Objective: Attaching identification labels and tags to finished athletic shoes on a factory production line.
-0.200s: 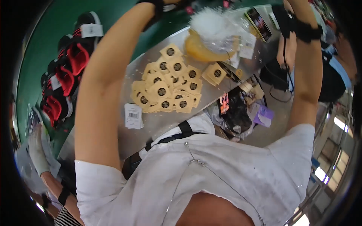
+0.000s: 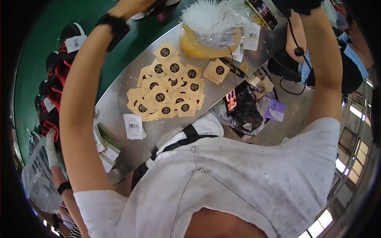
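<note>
Guide the left hand [image 2: 134, 5] lightly near the white-soled shoe [image 2: 141, 15] beyond the tan card pile [image 2: 166, 87], holding the forearm [image 2: 82, 87] left of those loose cards, with left fingers too cropped to tell gripping from open and right hand out of view.

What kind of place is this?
Probably a shoe factory's tagging or packing station: black-and-red shoes lined up on a green worktop, beside a heap of tan square cards and a stack of white barcode tags.
</note>
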Demonstrator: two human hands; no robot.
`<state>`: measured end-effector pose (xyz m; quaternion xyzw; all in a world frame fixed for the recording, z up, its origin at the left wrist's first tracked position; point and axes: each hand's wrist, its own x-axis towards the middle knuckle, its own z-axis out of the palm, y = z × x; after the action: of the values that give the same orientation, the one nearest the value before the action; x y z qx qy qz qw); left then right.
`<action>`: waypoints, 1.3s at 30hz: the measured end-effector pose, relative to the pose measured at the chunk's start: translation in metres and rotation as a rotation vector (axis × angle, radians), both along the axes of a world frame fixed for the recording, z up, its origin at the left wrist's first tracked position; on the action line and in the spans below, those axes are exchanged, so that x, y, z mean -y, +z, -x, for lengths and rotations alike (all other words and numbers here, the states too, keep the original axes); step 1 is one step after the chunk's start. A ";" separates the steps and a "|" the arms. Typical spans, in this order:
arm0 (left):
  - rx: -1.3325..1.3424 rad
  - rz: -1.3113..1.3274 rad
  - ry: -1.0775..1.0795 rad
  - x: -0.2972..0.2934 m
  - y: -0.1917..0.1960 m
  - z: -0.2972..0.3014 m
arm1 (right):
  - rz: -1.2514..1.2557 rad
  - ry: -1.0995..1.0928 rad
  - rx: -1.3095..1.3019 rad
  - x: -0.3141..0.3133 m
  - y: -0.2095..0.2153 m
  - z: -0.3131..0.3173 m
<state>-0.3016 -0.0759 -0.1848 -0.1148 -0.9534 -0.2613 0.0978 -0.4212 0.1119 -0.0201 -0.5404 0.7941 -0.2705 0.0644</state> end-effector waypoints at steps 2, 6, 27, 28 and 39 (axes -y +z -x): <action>0.060 0.116 -0.021 0.012 0.016 -0.030 | -0.143 0.059 -0.018 0.016 -0.005 -0.009; 0.046 0.149 0.071 0.033 0.002 -0.073 | -0.336 0.251 -0.181 0.036 -0.030 0.004; 0.507 -0.273 0.141 0.122 0.024 0.017 | -0.376 0.124 0.006 0.156 -0.140 -0.007; 0.457 -0.294 0.176 0.116 0.028 0.012 | -0.425 0.106 0.016 0.157 -0.137 -0.008; 0.131 -0.123 0.334 0.099 0.026 -0.017 | -0.036 0.032 -0.402 0.151 -0.144 -0.029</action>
<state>-0.2844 -0.1751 -0.1585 0.0685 -0.9458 -0.3060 0.0846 -0.3927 -0.0392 -0.1643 -0.5947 0.7871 -0.1418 -0.0815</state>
